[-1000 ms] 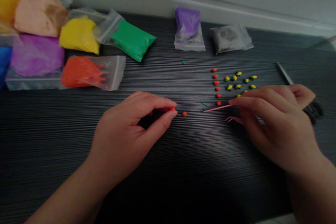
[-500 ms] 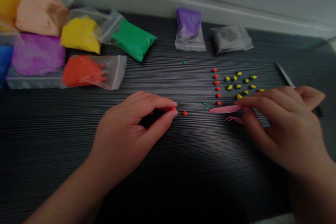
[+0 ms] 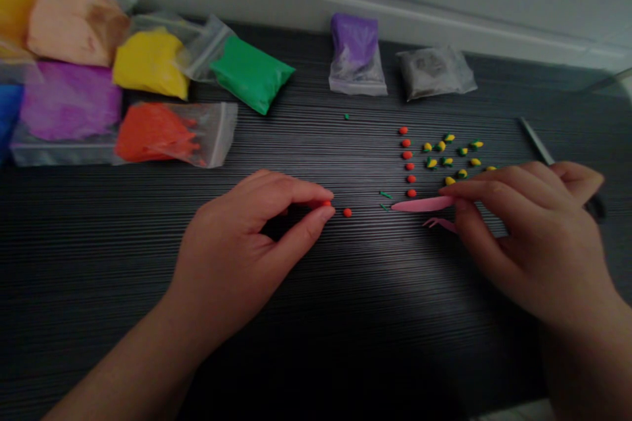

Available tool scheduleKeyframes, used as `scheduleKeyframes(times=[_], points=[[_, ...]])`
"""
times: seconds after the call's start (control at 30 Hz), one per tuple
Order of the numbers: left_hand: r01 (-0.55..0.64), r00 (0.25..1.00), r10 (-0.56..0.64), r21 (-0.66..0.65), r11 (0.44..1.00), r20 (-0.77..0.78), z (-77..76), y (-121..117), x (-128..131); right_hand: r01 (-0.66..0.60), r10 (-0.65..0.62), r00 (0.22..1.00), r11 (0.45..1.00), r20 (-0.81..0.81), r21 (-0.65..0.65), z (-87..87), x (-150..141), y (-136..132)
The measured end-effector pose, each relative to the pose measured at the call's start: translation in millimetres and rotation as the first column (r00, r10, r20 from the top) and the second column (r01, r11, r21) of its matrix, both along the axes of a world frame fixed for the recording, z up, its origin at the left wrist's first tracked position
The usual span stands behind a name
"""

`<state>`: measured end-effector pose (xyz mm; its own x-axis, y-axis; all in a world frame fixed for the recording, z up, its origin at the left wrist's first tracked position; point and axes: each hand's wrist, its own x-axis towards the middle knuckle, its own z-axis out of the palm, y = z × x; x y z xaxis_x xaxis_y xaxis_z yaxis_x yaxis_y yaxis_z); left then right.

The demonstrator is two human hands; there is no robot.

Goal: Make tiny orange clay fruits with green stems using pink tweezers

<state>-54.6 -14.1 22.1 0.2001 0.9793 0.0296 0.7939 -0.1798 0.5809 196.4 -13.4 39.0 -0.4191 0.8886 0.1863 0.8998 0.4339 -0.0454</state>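
My left hand [image 3: 247,243] rests on the dark ribbed table [image 3: 316,316], thumb and forefinger pinched on a tiny orange clay ball [image 3: 326,203]. A second orange ball [image 3: 347,212] lies just right of it. My right hand [image 3: 528,237] pinches a flat pink clay tool [image 3: 422,204], whose tip points left at two small green clay slivers [image 3: 385,200]. A second pink tool [image 3: 439,224] shows under that hand. Beyond the tool runs a column of several orange balls [image 3: 407,161], with several yellow-and-green pieces [image 3: 451,154] to its right.
Bags of clay lie at the back left: peach [image 3: 74,26], yellow [image 3: 151,62], green [image 3: 249,75], purple-pink [image 3: 69,102], orange [image 3: 158,135]. A violet bag [image 3: 355,52] and a grey bag [image 3: 434,72] lie at the back centre. A thin metal tool [image 3: 536,138] lies at the right.
My right hand has turned the pink tool from edge-on to its flat side and shifted slightly right. My left hand has stayed still.
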Motion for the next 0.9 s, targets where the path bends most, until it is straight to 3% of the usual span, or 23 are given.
scheduleKeyframes(times=[0.2,0.4,0.63,0.9], points=[[-0.01,1.0,0.01,-0.003,1.0,0.009,0.4,-1.1,0.7,0.002,-0.003,1.0,0.997,-0.022,-0.075,4.5,-6.6,-3.3],[-0.006,1.0,0.006,-0.017,1.0,0.006,1.4,-1.1,1.6,-0.001,0.0,1.0,1.0,-0.016,-0.027,1.4,-3.1,-1.3],[-0.009,1.0,0.009,-0.008,1.0,-0.005,0.8,-1.0,1.1,-0.023,0.018,0.999,0.996,-0.05,-0.09,2.0,-7.6,-4.0],[-0.007,1.0,0.007,-0.018,1.0,0.007,1.5,-0.7,1.0,0.009,-0.012,0.999,0.997,-0.042,-0.074,2.8,-6.4,-4.2]])
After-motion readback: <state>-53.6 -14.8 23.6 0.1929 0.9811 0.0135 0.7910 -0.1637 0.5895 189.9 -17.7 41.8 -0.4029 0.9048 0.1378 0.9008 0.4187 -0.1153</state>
